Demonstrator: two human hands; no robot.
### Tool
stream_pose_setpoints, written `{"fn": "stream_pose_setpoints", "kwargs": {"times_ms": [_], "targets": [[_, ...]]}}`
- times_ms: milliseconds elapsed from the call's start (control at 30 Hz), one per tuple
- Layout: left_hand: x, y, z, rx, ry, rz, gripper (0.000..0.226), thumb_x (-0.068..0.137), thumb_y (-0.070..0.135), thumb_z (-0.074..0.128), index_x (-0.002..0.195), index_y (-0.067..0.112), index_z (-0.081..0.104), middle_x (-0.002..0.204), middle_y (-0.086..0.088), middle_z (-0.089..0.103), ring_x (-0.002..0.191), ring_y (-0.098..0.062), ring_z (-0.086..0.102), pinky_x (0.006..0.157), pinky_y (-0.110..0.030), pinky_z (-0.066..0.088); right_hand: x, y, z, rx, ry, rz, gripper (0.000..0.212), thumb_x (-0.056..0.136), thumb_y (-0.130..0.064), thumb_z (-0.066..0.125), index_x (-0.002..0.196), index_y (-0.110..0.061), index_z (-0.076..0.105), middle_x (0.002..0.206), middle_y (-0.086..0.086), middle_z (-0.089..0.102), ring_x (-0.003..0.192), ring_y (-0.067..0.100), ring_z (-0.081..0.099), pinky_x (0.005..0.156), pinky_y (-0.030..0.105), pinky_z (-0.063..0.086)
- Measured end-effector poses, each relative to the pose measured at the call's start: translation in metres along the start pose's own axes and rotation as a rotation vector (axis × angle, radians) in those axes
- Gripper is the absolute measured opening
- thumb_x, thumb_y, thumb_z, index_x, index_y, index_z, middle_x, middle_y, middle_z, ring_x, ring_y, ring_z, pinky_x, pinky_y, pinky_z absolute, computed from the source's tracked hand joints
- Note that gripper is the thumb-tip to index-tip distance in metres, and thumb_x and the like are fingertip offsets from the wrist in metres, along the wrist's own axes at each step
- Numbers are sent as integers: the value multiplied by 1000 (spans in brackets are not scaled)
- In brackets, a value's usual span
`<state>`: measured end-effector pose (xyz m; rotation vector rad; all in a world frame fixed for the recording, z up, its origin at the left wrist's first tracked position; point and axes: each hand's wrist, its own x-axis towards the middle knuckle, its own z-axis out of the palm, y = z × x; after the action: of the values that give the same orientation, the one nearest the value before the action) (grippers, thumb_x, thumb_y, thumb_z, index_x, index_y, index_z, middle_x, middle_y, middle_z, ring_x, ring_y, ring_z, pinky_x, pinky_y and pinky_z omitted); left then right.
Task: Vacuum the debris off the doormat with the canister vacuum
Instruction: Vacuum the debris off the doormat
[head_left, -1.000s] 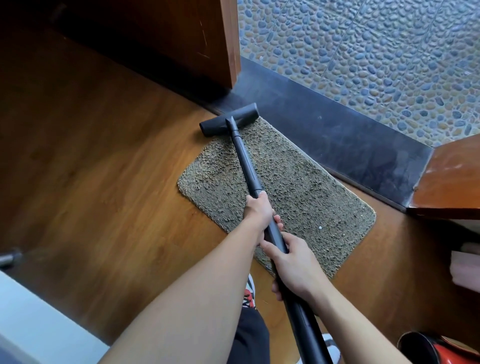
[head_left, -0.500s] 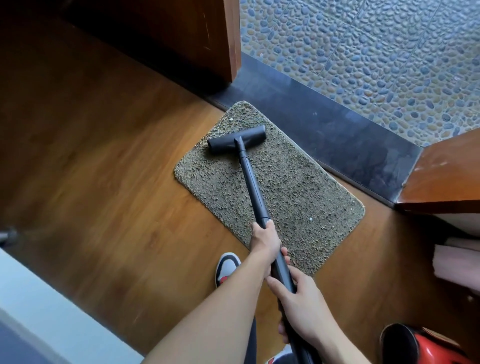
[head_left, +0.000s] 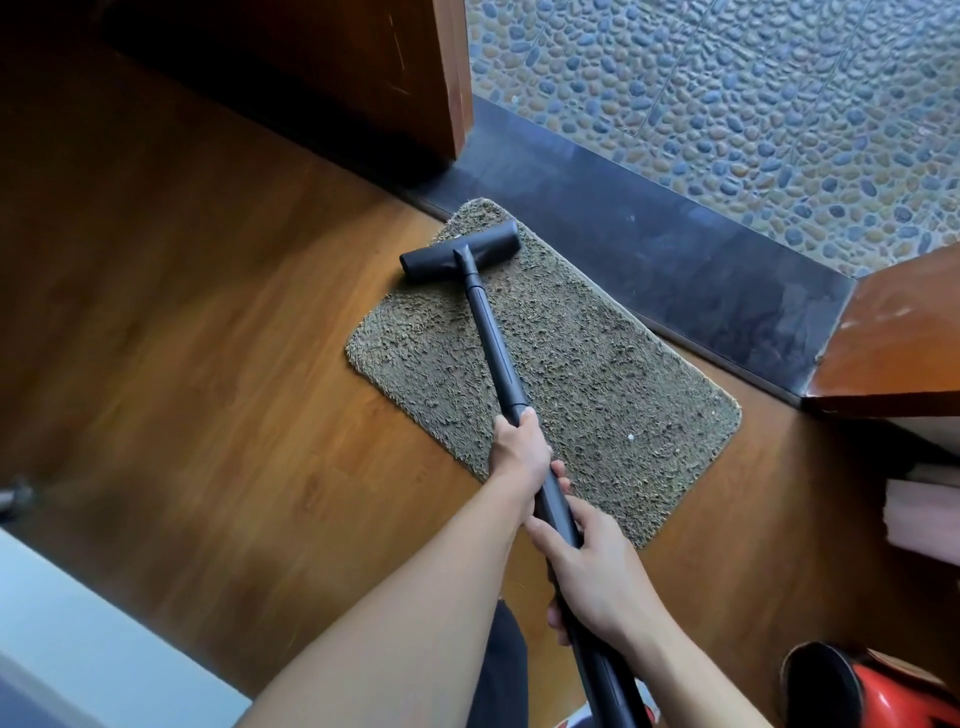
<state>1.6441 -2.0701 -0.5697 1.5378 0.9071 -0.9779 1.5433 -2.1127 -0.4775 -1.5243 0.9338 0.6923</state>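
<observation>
A: Doormat (head_left: 597, 374) position?
B: Frame centre, on wood floor (head_left: 208, 312). Floor nozzle (head_left: 460, 258) rests at its 11 o'clock corner.
A: Grip status?
B: Left hand (head_left: 519, 452) and right hand (head_left: 597, 577) both wrapped around wand (head_left: 493, 343); canister (head_left: 893, 696) at 5 o'clock.

Left hand (head_left: 519, 449) and right hand (head_left: 597, 577) on bare forearms (head_left: 415, 623), dark clothing (head_left: 501, 670) over one leg, red-and-white shoe edge (head_left: 647, 713)

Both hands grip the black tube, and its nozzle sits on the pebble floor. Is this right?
No. The head view shows the nozzle on the far end of the doormat, not the pebbles. The left hand and right hand do grip the tube.
</observation>
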Motion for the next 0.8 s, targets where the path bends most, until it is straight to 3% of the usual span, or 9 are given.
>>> {"fn": "stream_pose_setpoints", "kwargs": {"times_ms": [100, 233, 300, 433, 533, 600, 733, 800], "targets": [[13, 21, -2, 14, 8, 12, 23, 106, 33, 37, 115, 12, 42, 75, -11, 47, 43, -18, 46, 39, -24, 44, 15, -18, 3, -15, 5, 1, 19, 98, -34, 64, 90, -19, 56, 47, 1, 58, 40, 30, 61, 41, 37, 54], [25, 43, -6, 14, 1, 9, 24, 106, 33, 36, 115, 12, 41, 76, -11, 48, 44, -19, 46, 39, -24, 43, 36, -29, 7, -118, 37, -18, 22, 84, -57, 63, 85, -35, 58, 63, 1, 65, 62, 36, 71, 67, 56, 61], [29, 52, -7, 15, 2, 13, 23, 106, 33, 36, 113, 12, 40, 75, -11, 47, 44, -19, 45, 39, -23, 43, 41, -36, 8, -115, 27, -25, 27, 77, -64, 60, 87, -39, 57, 67, 1, 65, 68, 39, 72, 70, 58, 61], [33, 63, -8, 1, -18, 3, 21, 105, 32, 35, 110, 12, 39, 72, -10, 46, 45, -19, 45, 40, -23, 43, 48, -49, 8, -93, 20, -27, 25, 95, -43, 63, 91, -20, 57, 64, 2, 62, 55, 38, 72, 62, 56, 62], [27, 60, -7, -9, -49, -26, 20, 105, 33, 35, 112, 14, 38, 70, -9, 46, 45, -19, 45, 41, -23, 44, 41, -47, 3, -117, 22, -12, 30, 88, -51, 62, 89, -22, 58, 66, -1, 61, 68, 43, 73, 67, 57, 62], [18, 53, -3, -8, -63, -38, 20, 105, 32, 35, 111, 14, 38, 69, -9, 45, 45, -19, 45, 41, -24, 44, 31, -42, -1, -107, 13, -3, 27, 90, -47, 63, 90, -20, 59, 64, -2, 59, 64, 41, 72, 65, 57, 62], [-8, 25, 6, -13, -82, -69, 20, 106, 32, 35, 114, 14, 37, 70, -9, 45, 44, -18, 44, 39, -23, 43, 2, -20, -12, -28, 5, 24, 20, 98, -30, 63, 94, -11, 55, 48, 0, 55, 43, 32, 61, 43, 38, 53], [-20, 5, 9, -14, -79, -73, 22, 106, 33, 35, 115, 13, 38, 72, -10, 46, 43, -18, 44, 40, -23, 43, -15, -5, -17, -13, -5, 39, 20, 99, -28, 63, 95, -10, 54, 47, 2, 55, 40, 30, 59, 39, 34, 50]]}}
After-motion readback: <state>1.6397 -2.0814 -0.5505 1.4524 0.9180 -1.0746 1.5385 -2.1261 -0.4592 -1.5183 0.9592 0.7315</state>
